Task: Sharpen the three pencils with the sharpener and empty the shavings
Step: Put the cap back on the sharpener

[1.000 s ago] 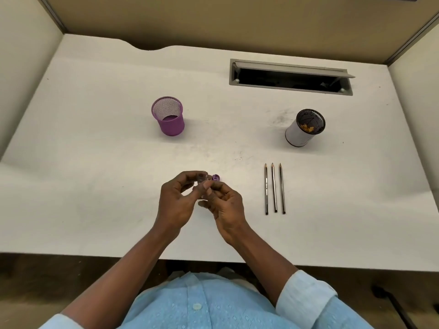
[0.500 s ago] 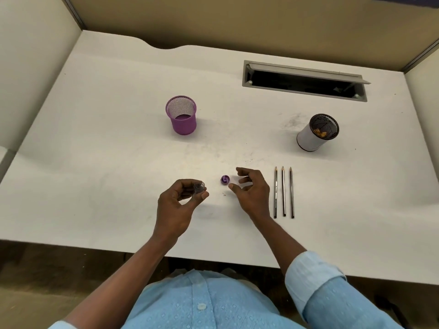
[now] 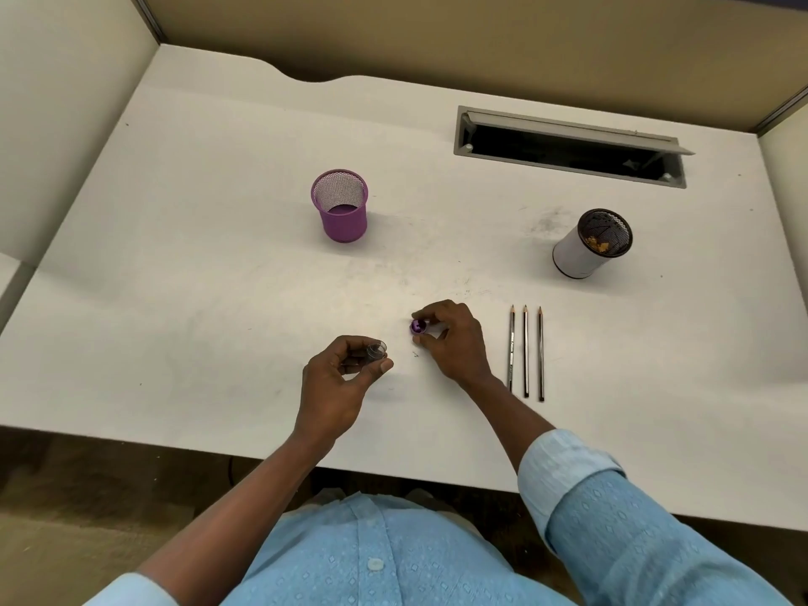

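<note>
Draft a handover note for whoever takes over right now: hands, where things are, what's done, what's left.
Left hand grips the clear shavings cup above the desk. Right hand pinches the purple sharpener body beside it; the halves are apart.
Three pencils lie side by side right of that hand, tips pointed: sharpening looks done.
Shavings sit in the white bin, far right. The purple mesh cup stands behind the hands.
Left, probably: refit the halves.

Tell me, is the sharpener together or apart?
Apart: the left hand holds its clear cup, the right hand pinches its purple part.
</note>
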{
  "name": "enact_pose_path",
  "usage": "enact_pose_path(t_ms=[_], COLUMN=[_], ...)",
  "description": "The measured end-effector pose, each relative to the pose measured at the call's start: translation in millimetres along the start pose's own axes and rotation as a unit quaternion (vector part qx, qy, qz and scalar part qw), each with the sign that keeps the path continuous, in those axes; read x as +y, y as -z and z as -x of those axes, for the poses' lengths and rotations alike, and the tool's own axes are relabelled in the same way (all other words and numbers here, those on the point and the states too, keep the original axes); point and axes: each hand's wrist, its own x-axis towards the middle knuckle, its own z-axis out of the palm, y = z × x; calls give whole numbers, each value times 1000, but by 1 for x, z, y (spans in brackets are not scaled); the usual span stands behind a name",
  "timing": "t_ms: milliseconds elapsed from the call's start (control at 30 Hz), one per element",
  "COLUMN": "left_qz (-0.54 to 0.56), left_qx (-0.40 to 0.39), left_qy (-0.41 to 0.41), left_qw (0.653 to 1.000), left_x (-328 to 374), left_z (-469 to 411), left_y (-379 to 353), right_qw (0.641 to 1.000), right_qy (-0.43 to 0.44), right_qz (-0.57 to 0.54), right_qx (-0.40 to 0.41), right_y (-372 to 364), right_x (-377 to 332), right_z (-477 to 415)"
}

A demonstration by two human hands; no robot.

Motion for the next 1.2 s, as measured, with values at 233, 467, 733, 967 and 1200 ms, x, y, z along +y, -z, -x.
enact_pose_path(t_ms=[233,467,733,967,1200], left_qz=[-10,-17,-54,-83,-109], left_qx=[0,9,-7,-18,-24], left_qy=[-1,-15,-33,-63,-95], left_qw=[1000,1000,998,994,989], left_x=[-3,-3,-4,-1,1], left_z=[-1,-4,-5,-5,-4], left_y=[0,-1,-4,-8,-11], right_qw=[998,979,946,952,972], right_qy=[-24,-42,-32,-4,82], right_qz=[-64,-200,-319,-300,-214], right_qx=[13,2,-41,-62,-54], right_y=[3,18,35,43,44], right_x=[-5,-20,-46,-55,-56], right_z=[5,22,38,44,42])
